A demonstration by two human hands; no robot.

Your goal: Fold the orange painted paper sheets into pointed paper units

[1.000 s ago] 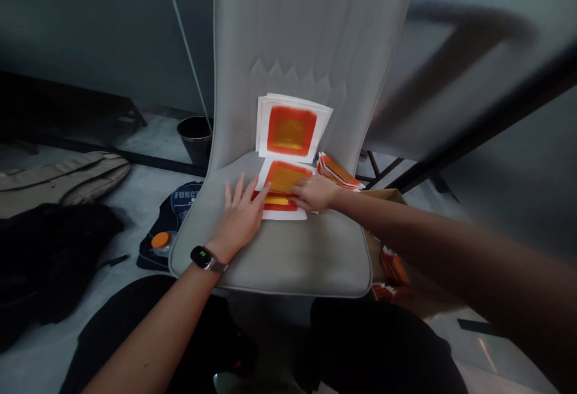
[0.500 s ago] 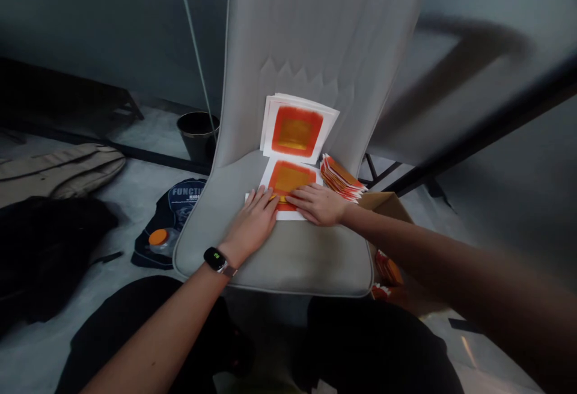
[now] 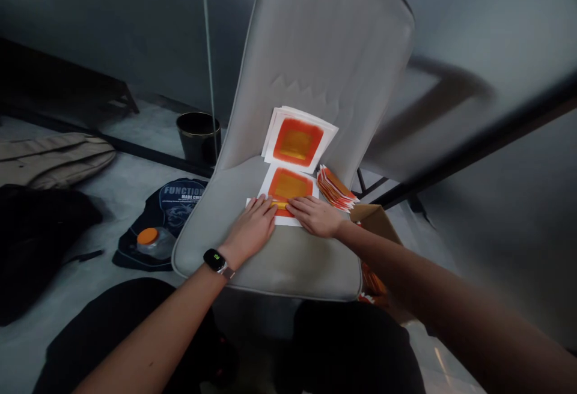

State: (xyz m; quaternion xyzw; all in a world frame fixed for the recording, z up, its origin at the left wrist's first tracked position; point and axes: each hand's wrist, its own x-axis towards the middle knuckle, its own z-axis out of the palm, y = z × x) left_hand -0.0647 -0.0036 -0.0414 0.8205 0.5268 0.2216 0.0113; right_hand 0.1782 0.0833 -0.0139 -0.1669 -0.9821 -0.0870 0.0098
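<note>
On the chair seat lies a white paper sheet (image 3: 291,184) printed with an orange-red square and a gold centre. My left hand (image 3: 251,227) rests on its left side, fingers stretched out flat. From the right, my right hand (image 3: 316,216) lies on the same paper with its fingers extended. Between the fingertips shows a bright yellow strip (image 3: 280,205) across the sheet; whether it is a folded or rolled part, I cannot tell. Behind, several similar sheets (image 3: 295,139) lean against the backrest. My palms cover the sheet's lower corners.
A pile of folded orange papers (image 3: 336,188) sits at the right of the grey chair (image 3: 324,51). Below it stands a cardboard box (image 3: 378,221) holding more. On the left floor are an orange-capped jar (image 3: 155,242), a dark printed bag (image 3: 180,199) and a bin (image 3: 197,139).
The view has shifted and tilted slightly. Both hands stay on the sheet in nearly the same place, and the yellow strip between them shows a little more clearly.
</note>
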